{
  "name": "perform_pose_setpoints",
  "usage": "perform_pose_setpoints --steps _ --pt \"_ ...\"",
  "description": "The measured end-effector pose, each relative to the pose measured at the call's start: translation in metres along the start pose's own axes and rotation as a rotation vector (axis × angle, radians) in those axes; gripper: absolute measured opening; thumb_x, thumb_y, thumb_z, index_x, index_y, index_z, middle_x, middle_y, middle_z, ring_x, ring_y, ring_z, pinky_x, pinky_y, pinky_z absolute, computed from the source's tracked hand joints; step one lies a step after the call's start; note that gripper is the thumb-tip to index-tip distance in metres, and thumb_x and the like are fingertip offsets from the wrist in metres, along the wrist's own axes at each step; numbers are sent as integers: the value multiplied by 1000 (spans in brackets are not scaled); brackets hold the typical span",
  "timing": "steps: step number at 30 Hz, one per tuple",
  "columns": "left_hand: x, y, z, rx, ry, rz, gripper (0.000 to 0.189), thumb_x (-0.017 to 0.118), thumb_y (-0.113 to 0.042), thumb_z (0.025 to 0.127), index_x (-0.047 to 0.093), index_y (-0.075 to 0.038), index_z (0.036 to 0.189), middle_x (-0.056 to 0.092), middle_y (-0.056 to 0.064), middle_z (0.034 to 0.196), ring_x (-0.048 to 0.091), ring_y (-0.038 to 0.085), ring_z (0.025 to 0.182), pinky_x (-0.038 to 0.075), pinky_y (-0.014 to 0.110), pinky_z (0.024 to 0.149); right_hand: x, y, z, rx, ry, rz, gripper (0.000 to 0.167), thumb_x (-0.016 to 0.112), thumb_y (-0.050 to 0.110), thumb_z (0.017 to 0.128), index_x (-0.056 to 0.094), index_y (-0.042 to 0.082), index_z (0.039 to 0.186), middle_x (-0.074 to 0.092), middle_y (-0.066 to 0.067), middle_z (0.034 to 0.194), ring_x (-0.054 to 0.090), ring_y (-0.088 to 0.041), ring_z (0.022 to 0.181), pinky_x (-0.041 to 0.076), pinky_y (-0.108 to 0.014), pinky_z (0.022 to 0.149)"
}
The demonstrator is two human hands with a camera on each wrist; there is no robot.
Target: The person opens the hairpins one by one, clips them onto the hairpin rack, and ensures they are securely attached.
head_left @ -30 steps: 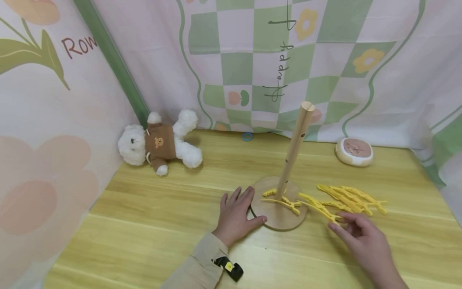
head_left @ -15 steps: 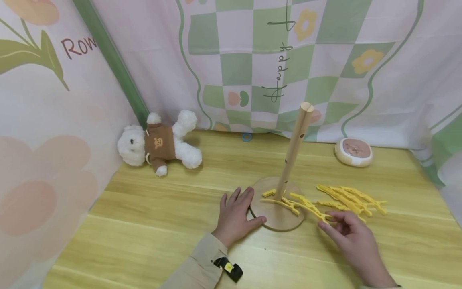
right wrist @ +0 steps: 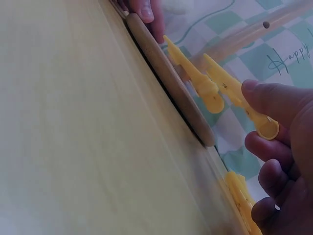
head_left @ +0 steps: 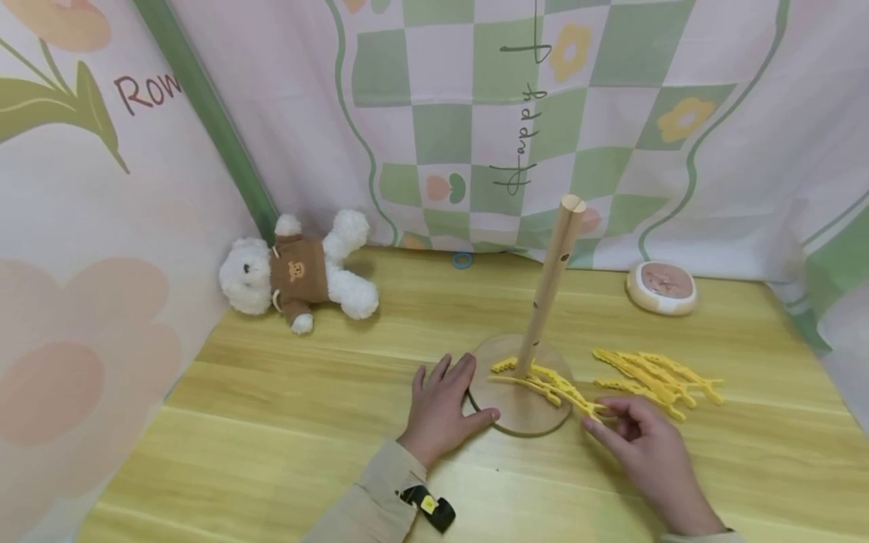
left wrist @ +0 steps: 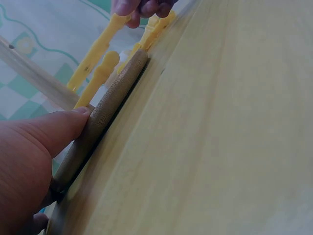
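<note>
In the head view my left hand (head_left: 441,411) rests on the left rim of a round wooden base (head_left: 526,418), fingers spread, thumb at its front edge. A wooden pole (head_left: 550,294) with small holes rises from this base. Yellow clips (head_left: 504,366) lie on the disc around the foot of the pole. My right hand (head_left: 645,452) pinches one end of another yellow plastic clip (right wrist: 229,87) between thumb and fingers. This held clip has a jagged arm and a smoother arm, and it reaches over the base's right side toward the pole.
Several more yellow clips (head_left: 645,373) lie piled to the right of the base. A white plush toy (head_left: 299,271) in a brown shirt lies at the back left. A blue ring (head_left: 462,260) and a rounded pink-and-white object (head_left: 661,287) sit near the curtain (head_left: 448,132).
My right hand has moved left with the held clip, from beside the base to over its right part. The left hand has stayed on the rim.
</note>
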State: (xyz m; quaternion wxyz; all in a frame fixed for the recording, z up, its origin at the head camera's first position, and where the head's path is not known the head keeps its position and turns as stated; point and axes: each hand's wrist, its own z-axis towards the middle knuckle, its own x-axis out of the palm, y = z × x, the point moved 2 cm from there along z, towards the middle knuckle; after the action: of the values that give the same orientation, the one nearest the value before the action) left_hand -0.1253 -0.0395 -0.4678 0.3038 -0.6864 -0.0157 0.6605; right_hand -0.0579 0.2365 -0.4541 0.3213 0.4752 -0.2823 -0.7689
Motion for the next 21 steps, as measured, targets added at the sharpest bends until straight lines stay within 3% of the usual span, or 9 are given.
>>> perform_pose_setpoints --steps 13,21 --pt "-1 0 -1 0 -4 -1 91 60 -68 88 34 -13 157 35 -1 161 27 30 150 11 63 118 7 3 3 35 17 6 30 88 1 72 72 8 97 60 -3 78 45 -5 61 38 -18 51" --pt "-2 -2 -1 6 -6 5 91 60 -67 89 34 -13 157 36 0 161 28 31 149 12 63 118 10 1 5 71 21 15 29 88 2 73 72 9 96 55 4 73 45 -6 61 38 -19 51"
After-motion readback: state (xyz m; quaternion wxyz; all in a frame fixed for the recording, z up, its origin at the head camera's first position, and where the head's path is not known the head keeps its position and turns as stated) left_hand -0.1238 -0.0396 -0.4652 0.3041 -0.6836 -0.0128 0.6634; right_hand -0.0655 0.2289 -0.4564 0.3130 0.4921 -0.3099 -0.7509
